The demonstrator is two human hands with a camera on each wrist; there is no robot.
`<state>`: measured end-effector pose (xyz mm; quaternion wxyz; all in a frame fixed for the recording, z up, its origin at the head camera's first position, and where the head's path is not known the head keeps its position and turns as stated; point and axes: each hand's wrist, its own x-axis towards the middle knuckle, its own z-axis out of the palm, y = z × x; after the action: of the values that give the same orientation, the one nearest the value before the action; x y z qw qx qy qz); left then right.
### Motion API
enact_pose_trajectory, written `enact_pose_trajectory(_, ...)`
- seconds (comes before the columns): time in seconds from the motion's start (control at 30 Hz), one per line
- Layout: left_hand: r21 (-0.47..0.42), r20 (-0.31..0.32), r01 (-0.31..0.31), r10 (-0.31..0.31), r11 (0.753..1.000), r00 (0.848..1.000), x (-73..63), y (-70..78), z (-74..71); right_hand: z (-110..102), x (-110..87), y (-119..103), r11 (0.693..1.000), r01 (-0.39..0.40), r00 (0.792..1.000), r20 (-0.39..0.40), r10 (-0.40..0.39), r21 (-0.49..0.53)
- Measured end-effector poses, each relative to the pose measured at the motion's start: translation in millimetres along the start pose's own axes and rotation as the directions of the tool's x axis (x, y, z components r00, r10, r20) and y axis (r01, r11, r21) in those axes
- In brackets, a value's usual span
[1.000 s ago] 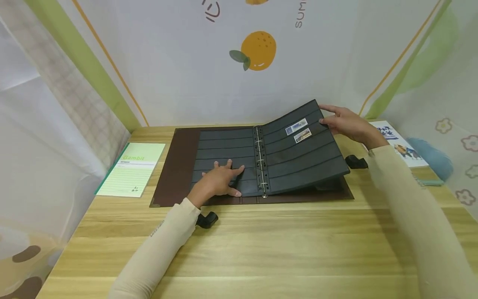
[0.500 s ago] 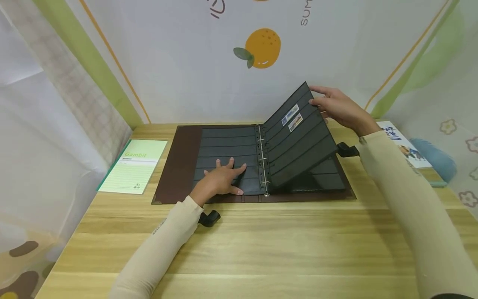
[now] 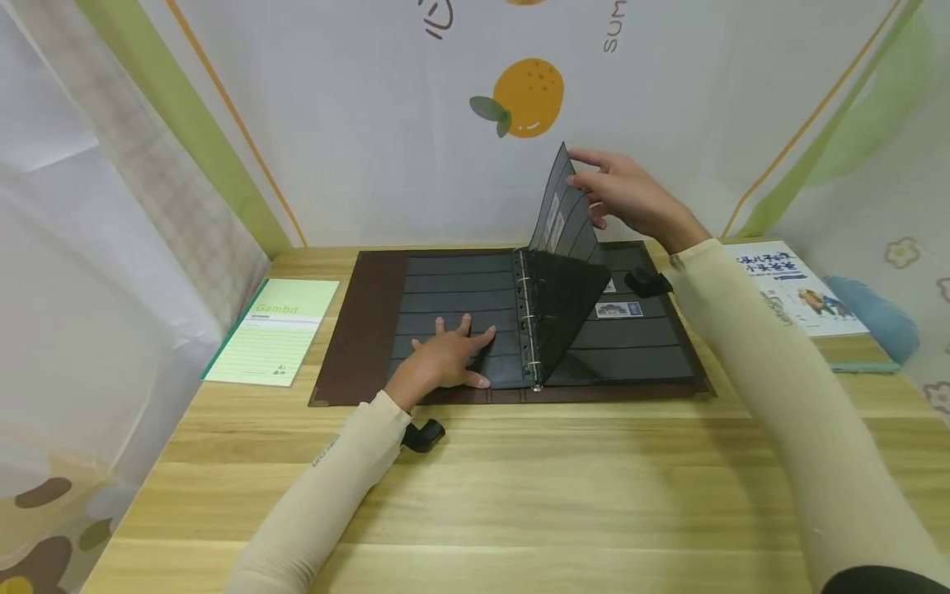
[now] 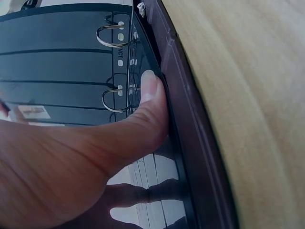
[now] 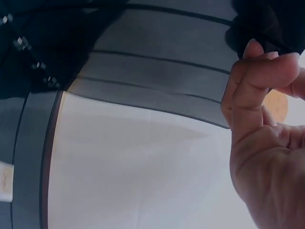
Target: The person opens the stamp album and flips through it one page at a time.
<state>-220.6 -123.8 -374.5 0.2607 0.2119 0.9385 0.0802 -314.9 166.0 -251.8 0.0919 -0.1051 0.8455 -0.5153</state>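
Head view: stamp album (image 3: pixel 371 289) open on table (image 3: pixel 519 487), right hand (image 3: pixel 634 194) pinching raised leaf (image 3: pixel 570 309), left hand (image 3: pixel 443 357) spread over left-side page (image 3: pixel 456 285); likely mid-turn, next calling for leftward swing over rings (image 3: pixel 529 317).

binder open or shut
Open: its cover lies spread on the table, the rings show, and the right hand holds up a page.

On the table (image 3: pixel 519 487) lies the binder (image 3: pixel 364 322), a notebook (image 3: pixel 270 334) left of it, a book (image 3: pixel 801 289) right, a curtain (image 3: pixel 416 148) behind; the left hand (image 3: pixel 445 355) rests on the left page (image 3: pixel 453 285); the right hand (image 3: pixel 627 194) is at the raised page's (image 3: pixel 582 235) edge, above the right page (image 3: pixel 631 359).
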Motion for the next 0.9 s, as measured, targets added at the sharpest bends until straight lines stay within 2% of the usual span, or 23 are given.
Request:
enact_pose_trajectory(0.13, 0.005, -0.006, 0.005, -0.005, 1.0, 1.0, -0.8, 1.1, -0.2, 12, 7.9, -12, 1.0, 0.021, 1.0, 0.011, -0.021, 0.002)
enact_pose_trajectory(0.37, 0.03, -0.02, 0.006, -0.006, 1.0, 1.0, 1.6, 4.0, 0.9, 23, 16.5, -24, 0.996, 0.034, 0.999, 0.022, -0.032, -0.077)
enact_pose_trajectory(0.9, 0.057, -0.02, 0.023, -0.022, 0.998, 1.0, 5.6, 5.1, 1.9, 21, 20.4, -31, 0.99, 0.024, 1.0, 0.006, -0.024, -0.142)
